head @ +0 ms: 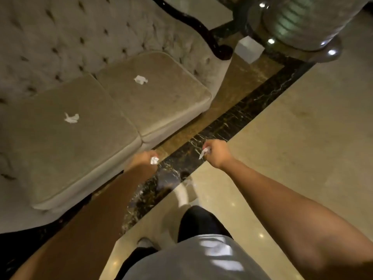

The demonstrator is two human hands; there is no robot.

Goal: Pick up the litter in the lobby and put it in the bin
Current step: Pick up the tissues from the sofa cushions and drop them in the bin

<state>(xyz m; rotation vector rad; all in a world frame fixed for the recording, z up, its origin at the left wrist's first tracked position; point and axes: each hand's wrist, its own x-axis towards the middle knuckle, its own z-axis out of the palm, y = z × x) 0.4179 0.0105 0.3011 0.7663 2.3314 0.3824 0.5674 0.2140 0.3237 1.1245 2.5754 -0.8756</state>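
Note:
My left hand (pixel 143 158) is closed around a crumpled white paper ball (pixel 154 160), held just off the sofa's front edge. My right hand (pixel 217 151) grips a thin white scrap of paper (pixel 203 154) over the dark marble floor strip. Two more pieces of white crumpled paper lie on the sofa: one on the left seat cushion (pixel 71 118), one on the right seat cushion (pixel 140 79). A white box-shaped container (pixel 249 49) stands on the floor beyond the sofa's right end; whether it is the bin I cannot tell.
A beige tufted sofa (pixel 101 47) fills the left half. A large round column base (pixel 298 23) stands at the top right. Polished beige floor (pixel 302 118) stretches to the right, with a dark marble strip (pixel 252 102) running diagonally. My legs and shoes are below.

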